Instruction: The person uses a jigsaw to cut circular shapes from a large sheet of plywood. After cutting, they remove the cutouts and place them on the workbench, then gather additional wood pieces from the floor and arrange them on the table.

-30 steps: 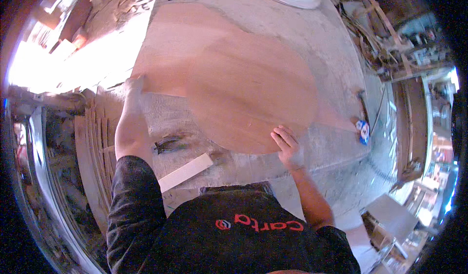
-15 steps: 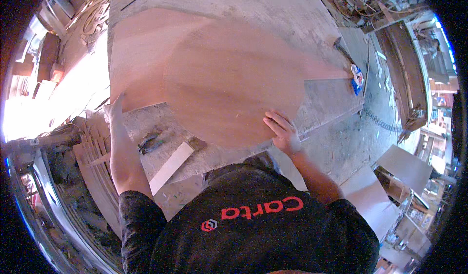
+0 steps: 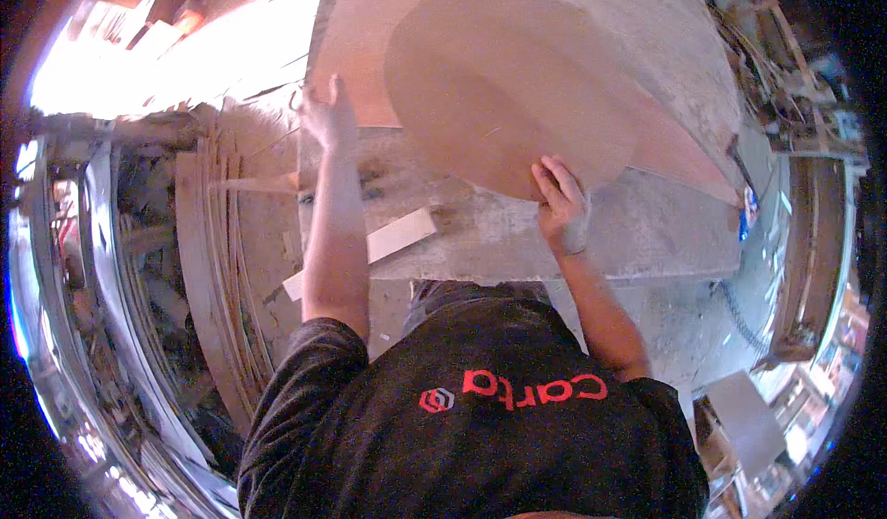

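Observation:
A large round thin wooden board (image 3: 508, 85) lies over a flat pinkish wooden sheet (image 3: 356, 85) on the worktable (image 3: 637, 232). My right hand (image 3: 561, 203) grips the near edge of the round board. Its fingers rest on top, and the thumb is hidden. At the left side, my left hand (image 3: 328, 114) is open with fingers apart, by the left edge of the pinkish sheet. Nothing shows in it, and whether it touches the sheet I cannot tell.
A pale wood strip (image 3: 402, 234) lies slantwise beside my left forearm. A blue-and-white packet (image 3: 748, 212) sits at the right corner of the table. Long thin boards (image 3: 211, 242) stand at the left, and wood scraps (image 3: 739, 38) are piled at the far right.
The view has shifted. The round board has turned or slid over the sheet. My left hand has gone farther forward along the sheet's left edge; my right hand now grips the board's near edge.

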